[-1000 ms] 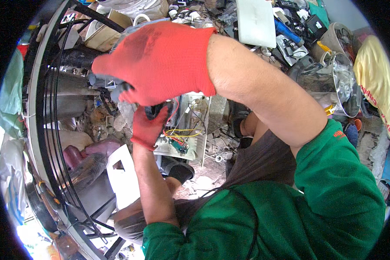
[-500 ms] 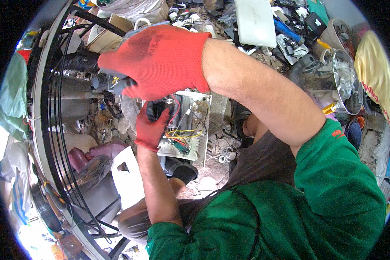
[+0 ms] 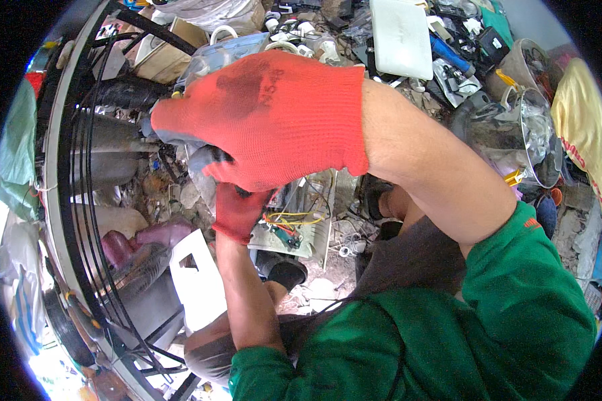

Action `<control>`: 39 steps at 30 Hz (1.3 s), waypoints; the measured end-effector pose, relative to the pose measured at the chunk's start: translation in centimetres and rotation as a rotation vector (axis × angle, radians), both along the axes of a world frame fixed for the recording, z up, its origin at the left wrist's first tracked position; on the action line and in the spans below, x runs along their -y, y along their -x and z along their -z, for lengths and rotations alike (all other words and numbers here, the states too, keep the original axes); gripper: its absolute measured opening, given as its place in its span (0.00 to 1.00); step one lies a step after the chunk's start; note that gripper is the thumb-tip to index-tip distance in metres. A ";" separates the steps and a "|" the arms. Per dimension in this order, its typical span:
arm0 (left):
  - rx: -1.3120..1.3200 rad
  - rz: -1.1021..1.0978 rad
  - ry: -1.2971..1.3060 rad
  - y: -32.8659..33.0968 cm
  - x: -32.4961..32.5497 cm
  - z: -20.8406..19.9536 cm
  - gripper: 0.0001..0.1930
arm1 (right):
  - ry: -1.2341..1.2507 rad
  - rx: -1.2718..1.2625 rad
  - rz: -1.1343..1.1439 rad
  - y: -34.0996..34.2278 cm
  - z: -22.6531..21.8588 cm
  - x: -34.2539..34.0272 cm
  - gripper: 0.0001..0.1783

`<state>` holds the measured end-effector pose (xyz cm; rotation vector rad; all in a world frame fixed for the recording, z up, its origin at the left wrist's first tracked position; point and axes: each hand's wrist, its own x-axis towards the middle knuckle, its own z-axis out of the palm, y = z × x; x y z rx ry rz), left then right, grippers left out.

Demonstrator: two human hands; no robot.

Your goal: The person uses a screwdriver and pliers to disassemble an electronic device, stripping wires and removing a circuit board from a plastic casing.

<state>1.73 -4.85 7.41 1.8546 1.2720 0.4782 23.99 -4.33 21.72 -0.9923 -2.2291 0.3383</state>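
My right hand, in a red glove with dark fingertips, reaches across above my left. Its fingers are curled in, and whatever is inside them is hidden. Below it, my left hand wears a matching red glove against the left side of an opened pale appliance casing. The right glove covers the left fingers, so their grip is out of sight. Inside the casing lie yellow wires and a small green part. The right glove blocks the casing's upper part.
A black metal rack runs along the left. A white panel with a cut-out leans near my left forearm. Beyond my hands lie a pale flat cover and heaped electronic scrap. A clear bucket stands at the right.
My right hand has come lower and nearer, now covering the left hand's fingers and more of the casing. The left hand has shifted only slightly.
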 end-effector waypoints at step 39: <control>0.152 0.106 -0.010 -0.4 -1.0 -0.2 0.33 | 0.022 -0.364 -0.061 -1.9 4.6 -2.6 0.21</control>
